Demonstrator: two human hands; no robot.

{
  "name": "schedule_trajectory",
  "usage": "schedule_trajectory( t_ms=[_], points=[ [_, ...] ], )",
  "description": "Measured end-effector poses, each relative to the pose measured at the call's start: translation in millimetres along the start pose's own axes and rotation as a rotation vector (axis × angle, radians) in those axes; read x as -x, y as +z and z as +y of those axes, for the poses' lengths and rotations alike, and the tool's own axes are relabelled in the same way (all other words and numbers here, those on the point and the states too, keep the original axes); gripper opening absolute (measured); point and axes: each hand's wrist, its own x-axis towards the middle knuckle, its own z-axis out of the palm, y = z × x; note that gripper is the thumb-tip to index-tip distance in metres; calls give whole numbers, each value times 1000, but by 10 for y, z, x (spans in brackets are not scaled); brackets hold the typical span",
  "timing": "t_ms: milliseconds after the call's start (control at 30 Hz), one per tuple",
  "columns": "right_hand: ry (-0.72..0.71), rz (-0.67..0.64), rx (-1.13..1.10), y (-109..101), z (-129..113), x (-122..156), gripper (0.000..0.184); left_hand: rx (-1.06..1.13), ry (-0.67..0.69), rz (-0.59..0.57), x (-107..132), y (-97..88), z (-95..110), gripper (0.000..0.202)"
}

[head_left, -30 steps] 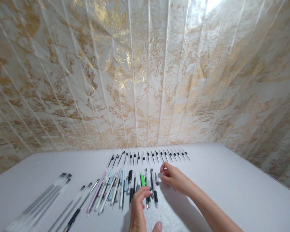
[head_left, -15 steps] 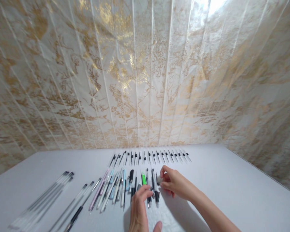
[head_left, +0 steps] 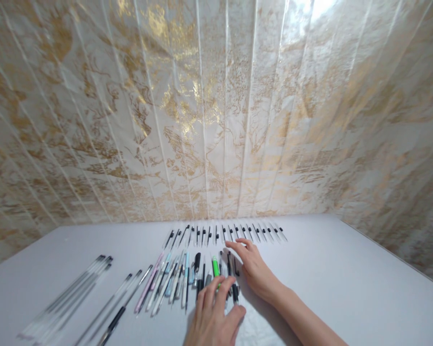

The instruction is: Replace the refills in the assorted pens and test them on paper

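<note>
My left hand lies flat with its fingers spread over the near ends of a row of mixed pens, touching a green pen. My right hand is stretched out flat beside the right end of that row, fingertips reaching toward the far row of clear pens with black clips. Neither hand holds anything.
All the pens lie on a white table. A bundle of clear pens lies at the left, with a few longer black-tipped pens beside it. A gold-patterned wall rises behind, with the table's right edge near it.
My right hand opened from a pinch at the row's right end and stretched forward. My left hand's fingers spread out flat over the pens.
</note>
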Motion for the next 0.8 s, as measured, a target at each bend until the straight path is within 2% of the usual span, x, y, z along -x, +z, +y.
schedule_trajectory(
  t_ms=[200,400,533,800],
  points=[
    [-37,-8,1,-24,-2,-11,79,28,-27,-57,11,67,-27,46],
    [-62,17,-30,-7,-19,-5,83,55,-47,-62,-2,89,-30,47],
    [-30,56,-63,-2,5,22,88,49,-40,-41,-5,114,-32,50],
    [96,99,-180,30,26,55,68,119,-38,39,-16,147,-28,61]
  ],
)
